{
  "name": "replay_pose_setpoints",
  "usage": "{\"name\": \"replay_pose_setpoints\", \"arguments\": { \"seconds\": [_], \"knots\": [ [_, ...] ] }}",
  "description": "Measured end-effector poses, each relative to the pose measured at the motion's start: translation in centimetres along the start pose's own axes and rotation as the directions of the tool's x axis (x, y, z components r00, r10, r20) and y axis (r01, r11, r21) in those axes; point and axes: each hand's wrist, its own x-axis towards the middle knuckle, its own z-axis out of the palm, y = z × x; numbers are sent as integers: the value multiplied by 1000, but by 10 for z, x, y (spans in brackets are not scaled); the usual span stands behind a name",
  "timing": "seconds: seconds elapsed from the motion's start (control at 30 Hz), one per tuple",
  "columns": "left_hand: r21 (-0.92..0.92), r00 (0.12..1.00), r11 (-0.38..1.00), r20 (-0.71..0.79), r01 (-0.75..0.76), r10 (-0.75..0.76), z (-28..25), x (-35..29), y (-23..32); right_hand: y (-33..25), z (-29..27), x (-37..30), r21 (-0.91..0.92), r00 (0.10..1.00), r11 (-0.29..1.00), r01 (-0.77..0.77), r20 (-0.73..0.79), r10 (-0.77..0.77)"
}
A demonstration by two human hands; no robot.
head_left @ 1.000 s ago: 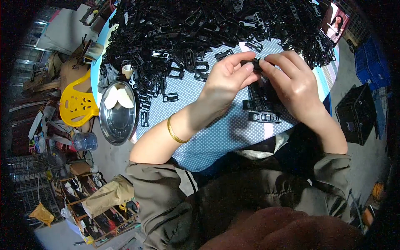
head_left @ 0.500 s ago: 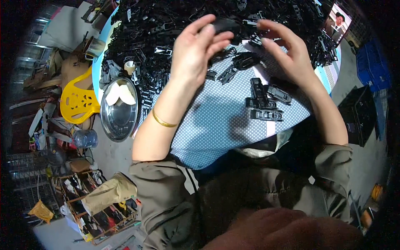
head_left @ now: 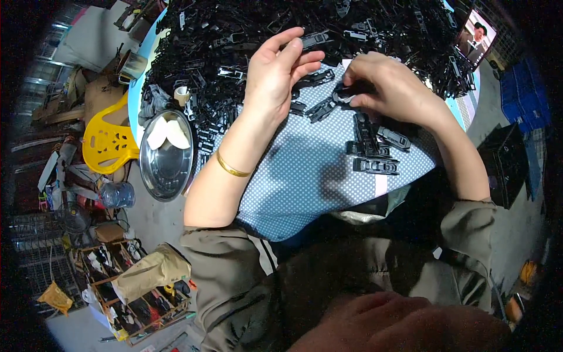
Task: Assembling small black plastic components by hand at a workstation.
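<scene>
My left hand [head_left: 274, 73] is raised over the near edge of a big heap of small black clip-like plastic parts [head_left: 234, 56]. Its thumb and fingers pinch one black clip-like part [head_left: 315, 40], seen partly past the fingertips. To the right, my right hand [head_left: 390, 85] bends down to the blue dotted cloth, with thumb and index finger closed round another black part [head_left: 342, 94], mostly hidden by the fingers. Beside that lies a loose black part [head_left: 321, 110]. Nearer to me sits a small group of black parts [head_left: 375, 146], some lying across each other.
The blue dotted cloth [head_left: 293, 176] covers the near table. At left, an oval clear-lidded tray [head_left: 168, 176] holds white pieces, by a tape roll [head_left: 182, 94]. A lit phone screen [head_left: 476, 38] stands far right. A yellow chair [head_left: 108, 144] and blue crates [head_left: 525, 94] flank the table.
My right hand has come down and left, its spread fingers closing on a black part on the cloth. The left hand stays nearly in place, its held part now turned to a different angle.
</scene>
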Motion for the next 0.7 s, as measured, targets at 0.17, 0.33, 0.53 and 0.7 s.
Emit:
{"name": "replay_pose_setpoints", "arguments": {
  "seconds": [0.17,0.33,0.53,0.7],
  "knots": [
    [75,999,996,20,39,-40,3,-3,-2,12,12,-9,71,989,996,61,-136,-51],
    [91,998,995,26,49,-52,5,-5,-2,34,9,-8,171,977,978,-121,-155,148],
    [24,996,996,19,81,-82,11,-6,-5,40,16,-11,55,932,995,-84,-350,98],
    [2,994,995,43,100,-100,16,-11,-6,37,12,-11,-4,879,1000,3,-477,-4]
  ]
}}
